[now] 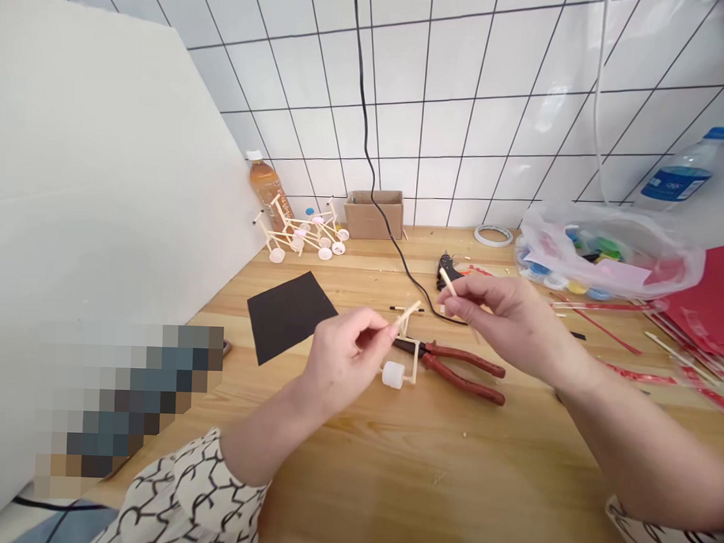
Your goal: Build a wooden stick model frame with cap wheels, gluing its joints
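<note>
In my left hand [350,350], thumb and fingers pinch a small frame of pale wooden sticks [417,360]. A white round cap-like piece [392,375] sits at its lower end, and one stick points up to the right past my fingertips. My right hand [494,312] pinches a short wooden stick [448,281], apart from the frame. Red-handled pliers [465,374] lie on the table behind the frame, their jaws partly hidden by it. A black glue gun [448,268] lies just beyond my right fingers, partly covered by them.
Several stick models with white round wheels [301,234] stand at the back left by a drink bottle [268,189]. A black sheet [290,315], cardboard box [374,215], tape roll [493,236], bag of caps [609,252] and red sheets [717,304] lie around. A black cable [393,225] crosses the table.
</note>
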`<action>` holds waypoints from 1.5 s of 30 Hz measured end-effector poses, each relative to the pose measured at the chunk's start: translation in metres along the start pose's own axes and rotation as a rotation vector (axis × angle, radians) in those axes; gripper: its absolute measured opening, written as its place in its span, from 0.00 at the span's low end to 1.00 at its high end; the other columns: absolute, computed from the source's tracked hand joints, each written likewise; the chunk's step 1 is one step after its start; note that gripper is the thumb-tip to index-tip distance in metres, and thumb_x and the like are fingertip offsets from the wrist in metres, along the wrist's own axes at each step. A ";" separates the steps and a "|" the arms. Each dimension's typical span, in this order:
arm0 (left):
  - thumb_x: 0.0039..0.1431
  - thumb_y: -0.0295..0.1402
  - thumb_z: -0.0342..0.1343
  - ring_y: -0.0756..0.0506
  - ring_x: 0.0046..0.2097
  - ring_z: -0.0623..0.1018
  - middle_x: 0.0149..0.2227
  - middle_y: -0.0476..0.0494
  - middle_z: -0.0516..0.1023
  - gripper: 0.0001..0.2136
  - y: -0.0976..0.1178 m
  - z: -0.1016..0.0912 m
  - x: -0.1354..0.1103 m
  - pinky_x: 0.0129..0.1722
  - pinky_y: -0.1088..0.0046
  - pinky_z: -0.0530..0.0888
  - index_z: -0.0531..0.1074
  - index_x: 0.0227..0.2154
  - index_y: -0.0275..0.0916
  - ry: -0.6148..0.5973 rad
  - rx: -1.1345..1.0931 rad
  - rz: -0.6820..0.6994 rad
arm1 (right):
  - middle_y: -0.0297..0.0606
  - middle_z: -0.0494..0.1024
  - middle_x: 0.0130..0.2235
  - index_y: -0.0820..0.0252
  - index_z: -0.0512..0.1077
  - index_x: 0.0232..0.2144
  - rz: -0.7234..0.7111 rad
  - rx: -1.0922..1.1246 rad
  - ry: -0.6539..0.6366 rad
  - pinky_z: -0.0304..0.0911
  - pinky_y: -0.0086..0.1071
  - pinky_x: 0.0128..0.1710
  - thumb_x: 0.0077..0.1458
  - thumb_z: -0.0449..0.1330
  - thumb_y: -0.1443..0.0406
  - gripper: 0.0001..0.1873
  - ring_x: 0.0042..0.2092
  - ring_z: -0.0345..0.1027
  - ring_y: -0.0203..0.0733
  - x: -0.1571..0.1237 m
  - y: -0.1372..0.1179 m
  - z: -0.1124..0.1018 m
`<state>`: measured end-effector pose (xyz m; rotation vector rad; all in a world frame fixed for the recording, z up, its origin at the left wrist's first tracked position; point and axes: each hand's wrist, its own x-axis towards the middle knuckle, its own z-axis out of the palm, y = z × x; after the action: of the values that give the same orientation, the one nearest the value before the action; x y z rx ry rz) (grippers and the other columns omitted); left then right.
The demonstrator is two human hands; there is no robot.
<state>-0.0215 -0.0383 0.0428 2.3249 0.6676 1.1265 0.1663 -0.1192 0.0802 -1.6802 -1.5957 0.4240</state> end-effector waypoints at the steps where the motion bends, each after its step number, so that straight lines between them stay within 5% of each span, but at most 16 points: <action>1: 0.55 0.30 0.54 0.54 0.21 0.66 0.18 0.52 0.68 0.09 0.001 -0.001 0.004 0.22 0.80 0.63 0.68 0.21 0.36 -0.016 0.000 -0.059 | 0.31 0.70 0.24 0.59 0.73 0.29 0.027 0.012 0.007 0.54 0.28 0.26 0.55 0.54 0.60 0.11 0.26 0.58 0.33 0.001 0.004 -0.002; 6: 0.53 0.33 0.53 0.54 0.20 0.59 0.15 0.55 0.59 0.11 0.002 0.003 0.022 0.20 0.79 0.57 0.65 0.18 0.36 -0.112 -0.009 -0.276 | 0.31 0.69 0.24 0.59 0.70 0.24 0.062 -0.056 -0.012 0.53 0.29 0.27 0.54 0.53 0.60 0.12 0.27 0.58 0.34 0.003 0.021 0.004; 14: 0.49 0.33 0.51 0.53 0.19 0.57 0.14 0.55 0.56 0.11 0.001 0.010 0.032 0.21 0.78 0.55 0.63 0.15 0.37 -0.108 0.103 -0.354 | 0.30 0.65 0.21 0.60 0.67 0.21 0.053 -0.066 -0.051 0.51 0.29 0.25 0.54 0.51 0.62 0.13 0.25 0.55 0.33 0.006 0.028 0.011; 30: 0.49 0.33 0.50 0.52 0.20 0.59 0.14 0.55 0.59 0.10 0.000 0.018 0.033 0.22 0.77 0.56 0.64 0.15 0.37 -0.064 0.161 -0.336 | 0.31 0.66 0.22 0.60 0.64 0.21 0.143 -0.001 0.013 0.50 0.30 0.28 0.53 0.50 0.66 0.10 0.27 0.57 0.35 0.009 0.028 0.015; 38: 0.50 0.34 0.51 0.53 0.20 0.58 0.14 0.55 0.57 0.12 0.000 0.017 0.030 0.22 0.77 0.56 0.62 0.15 0.37 -0.042 0.142 -0.305 | 0.25 0.55 0.19 0.59 0.62 0.21 0.230 0.244 0.017 0.46 0.29 0.23 0.50 0.53 0.63 0.09 0.22 0.47 0.31 0.036 0.024 0.033; 45: 0.50 0.33 0.51 0.53 0.20 0.58 0.14 0.55 0.57 0.12 -0.001 0.019 0.030 0.22 0.77 0.56 0.62 0.15 0.37 -0.032 0.158 -0.295 | 0.29 0.66 0.21 0.60 0.65 0.18 0.294 0.389 -0.033 0.47 0.29 0.22 0.51 0.52 0.59 0.15 0.20 0.48 0.30 0.043 0.028 0.046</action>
<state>0.0097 -0.0231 0.0486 2.2700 1.0813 0.9293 0.1608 -0.0628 0.0412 -1.6069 -1.1931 0.8564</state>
